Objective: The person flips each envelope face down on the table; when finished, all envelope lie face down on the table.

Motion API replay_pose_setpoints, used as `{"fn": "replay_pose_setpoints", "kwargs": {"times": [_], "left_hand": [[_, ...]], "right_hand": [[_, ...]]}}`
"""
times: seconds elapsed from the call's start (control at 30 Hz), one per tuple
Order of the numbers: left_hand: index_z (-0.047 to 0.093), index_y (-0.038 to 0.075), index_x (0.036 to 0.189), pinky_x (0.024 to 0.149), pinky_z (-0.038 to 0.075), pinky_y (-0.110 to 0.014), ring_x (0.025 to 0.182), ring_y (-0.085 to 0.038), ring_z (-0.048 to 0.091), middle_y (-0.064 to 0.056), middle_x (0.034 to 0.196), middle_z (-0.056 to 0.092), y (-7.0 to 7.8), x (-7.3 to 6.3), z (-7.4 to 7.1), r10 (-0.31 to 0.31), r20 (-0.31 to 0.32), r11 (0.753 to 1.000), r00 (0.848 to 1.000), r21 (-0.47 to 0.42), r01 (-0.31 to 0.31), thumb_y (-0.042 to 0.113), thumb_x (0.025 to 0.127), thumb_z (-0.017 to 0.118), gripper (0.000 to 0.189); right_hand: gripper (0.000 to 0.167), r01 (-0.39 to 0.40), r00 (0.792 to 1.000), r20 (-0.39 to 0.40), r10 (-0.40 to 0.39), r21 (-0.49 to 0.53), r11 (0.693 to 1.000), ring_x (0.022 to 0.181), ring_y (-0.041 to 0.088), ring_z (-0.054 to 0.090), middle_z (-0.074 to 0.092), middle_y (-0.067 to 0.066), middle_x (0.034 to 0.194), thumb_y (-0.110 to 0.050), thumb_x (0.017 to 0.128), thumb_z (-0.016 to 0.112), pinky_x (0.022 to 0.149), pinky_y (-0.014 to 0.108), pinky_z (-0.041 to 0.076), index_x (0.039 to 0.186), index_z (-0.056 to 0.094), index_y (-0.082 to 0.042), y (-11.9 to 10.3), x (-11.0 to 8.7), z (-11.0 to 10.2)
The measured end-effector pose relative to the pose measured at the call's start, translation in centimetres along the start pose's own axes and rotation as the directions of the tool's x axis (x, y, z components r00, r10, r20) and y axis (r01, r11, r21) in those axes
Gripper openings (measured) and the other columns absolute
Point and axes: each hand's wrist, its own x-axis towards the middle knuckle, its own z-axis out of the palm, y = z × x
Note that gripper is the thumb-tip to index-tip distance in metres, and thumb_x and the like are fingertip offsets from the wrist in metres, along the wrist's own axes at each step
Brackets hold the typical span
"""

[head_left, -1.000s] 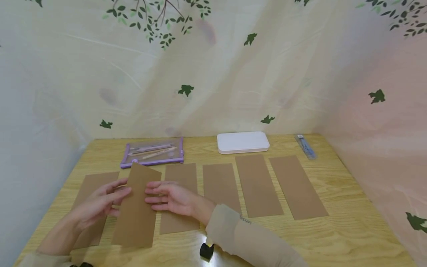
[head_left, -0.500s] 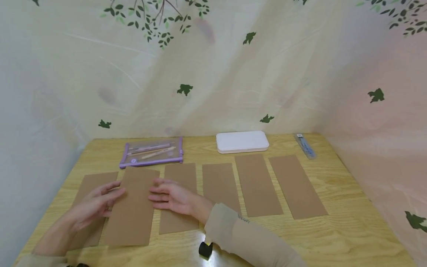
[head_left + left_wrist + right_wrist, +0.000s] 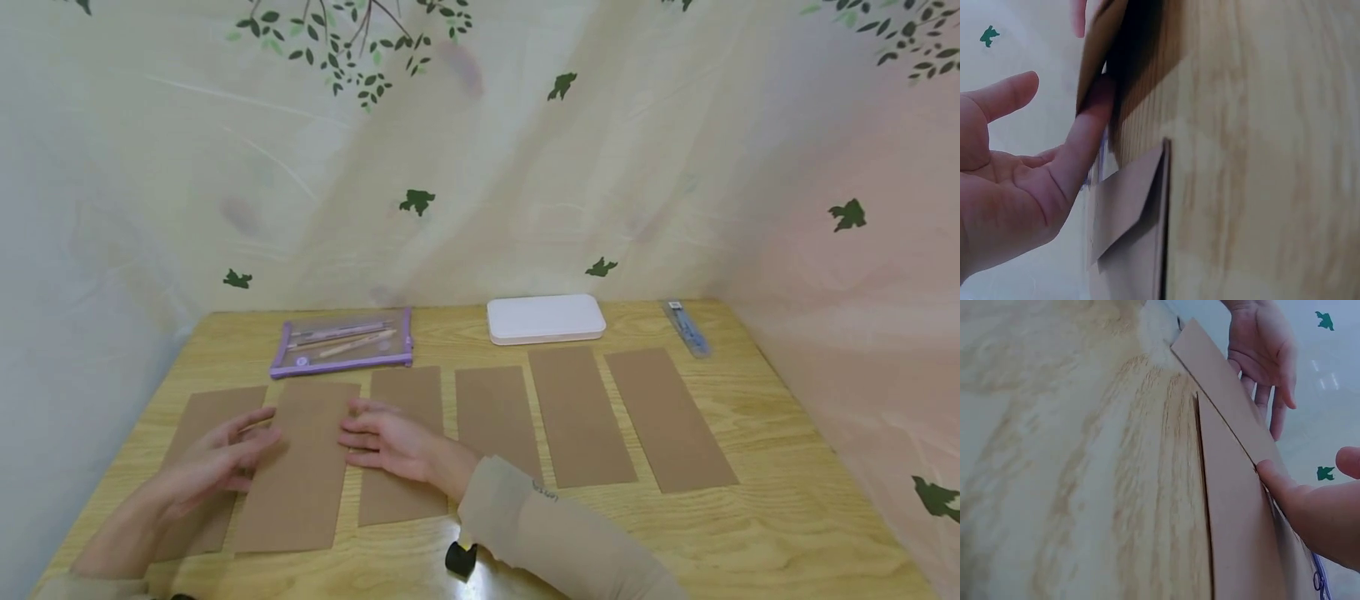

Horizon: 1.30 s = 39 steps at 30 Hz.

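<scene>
A flat brown kraft-paper rectangle (image 3: 303, 475), second from the left in a row, lies between my two hands. My left hand (image 3: 213, 462) is at its left edge, fingers loosely bent; in the left wrist view a finger reaches under the brown paper (image 3: 1099, 53) while the thumb stands apart. At the right edge is my right hand (image 3: 397, 442), its fingers extended and fingertips right at the paper. It overlaps another kraft-paper rectangle (image 3: 401, 500). Beneath my left forearm lies the leftmost kraft-paper rectangle (image 3: 206, 417), partly hidden. A folded flap (image 3: 1129, 203) shows on one piece in the left wrist view.
More kraft-paper rectangles continue the row rightward, the last one (image 3: 671, 421) slanted. Behind them are a clear purple-edged pencil pouch (image 3: 341, 343), a white flat case (image 3: 546, 319) and a small blue packaged item (image 3: 686, 329). A printed curtain (image 3: 480, 167) encloses the wooden table (image 3: 780, 500).
The kraft-paper rectangle between my hands has come down from a tilted, raised position to lie flat in the row. My left hand shifted slightly left, and my right hand slightly right.
</scene>
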Motion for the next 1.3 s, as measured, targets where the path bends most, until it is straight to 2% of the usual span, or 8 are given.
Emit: {"fn": "replay_pose_setpoints", "kwargs": {"times": [0.17,0.27,0.43,0.6,0.77,1.17,1.3], "left_hand": [[0.012,-0.007,0.158,0.089,0.058,-0.045,0.127,-0.041,0.05,-0.039,0.153,0.027,0.0,-0.1,0.1,-0.013,-0.034,0.994,0.999,0.104,0.016,0.034,0.106,0.053,0.077],[0.016,-0.008,0.157,0.086,0.058,-0.041,0.128,-0.043,0.049,-0.038,0.152,0.031,0.2,-0.2,0.2,0.008,-0.057,0.983,0.998,0.184,0.003,0.036,0.106,0.054,0.077],[0.022,-0.011,0.154,0.081,0.057,-0.032,0.117,-0.035,0.056,-0.039,0.148,0.037,0.3,-0.4,0.4,0.065,-0.092,0.959,0.994,0.283,-0.036,0.036,0.105,0.056,0.076],[0.024,-0.012,0.153,0.079,0.058,-0.029,0.112,-0.028,0.059,-0.037,0.145,0.04,0.3,-0.5,0.4,0.094,-0.097,0.959,0.991,0.276,-0.064,0.033,0.104,0.059,0.074],[0.024,-0.012,0.153,0.077,0.058,-0.029,0.1,-0.022,0.061,-0.036,0.142,0.041,0.3,-0.5,0.5,0.1,-0.094,0.963,0.99,0.26,-0.073,0.031,0.104,0.059,0.074],[0.027,-0.011,0.152,0.076,0.057,-0.028,0.095,-0.021,0.061,-0.033,0.141,0.043,0.2,-0.5,0.5,0.091,-0.096,0.962,0.991,0.267,-0.063,0.031,0.104,0.059,0.072],[0.029,-0.013,0.15,0.074,0.058,-0.03,0.092,-0.015,0.062,-0.03,0.133,0.049,0.3,-0.9,0.0,0.14,-0.107,0.954,0.984,0.279,-0.105,0.026,0.104,0.06,0.067]], "right_hand": [[0.062,0.019,1.0,-0.015,-0.019,-0.041,0.999,0.141,0.04,0.04,0.039,0.028,0.153,-0.006,0.103,0.052,0.114,0.053,0.037,0.159,0.025,0.001,-0.1,0.1,0.2],[0.065,0.021,0.999,-0.038,-0.023,-0.044,0.999,0.139,0.04,0.043,0.044,0.027,0.149,-0.005,0.102,0.053,0.113,0.051,0.039,0.16,0.022,0.0,-0.2,0.4,0.1],[0.07,0.018,0.997,-0.069,-0.02,-0.033,0.999,0.136,0.039,0.048,0.048,0.025,0.146,-0.004,0.102,0.054,0.11,0.051,0.042,0.161,0.016,-0.001,-0.2,0.7,0.0],[0.071,0.02,0.997,-0.075,-0.023,-0.037,0.999,0.136,0.039,0.047,0.047,0.025,0.148,-0.004,0.101,0.055,0.11,0.051,0.042,0.161,0.016,0.0,-0.1,0.8,0.0],[0.071,0.033,0.997,-0.069,-0.037,-0.058,0.998,0.137,0.038,0.046,0.041,0.024,0.153,-0.004,0.1,0.055,0.111,0.05,0.041,0.16,0.017,0.001,-0.1,1.0,0.2],[0.067,0.044,0.995,-0.083,-0.05,-0.07,0.997,0.135,0.038,0.048,0.04,0.024,0.154,-0.002,0.099,0.055,0.11,0.051,0.042,0.158,0.023,0.004,-0.1,1.1,0.3],[0.066,0.057,0.995,-0.076,-0.066,-0.108,0.992,0.132,0.038,0.051,0.042,0.024,0.152,-0.003,0.098,0.057,0.107,0.05,0.045,0.157,0.029,0.001,-0.2,0.8,0.4]]}}
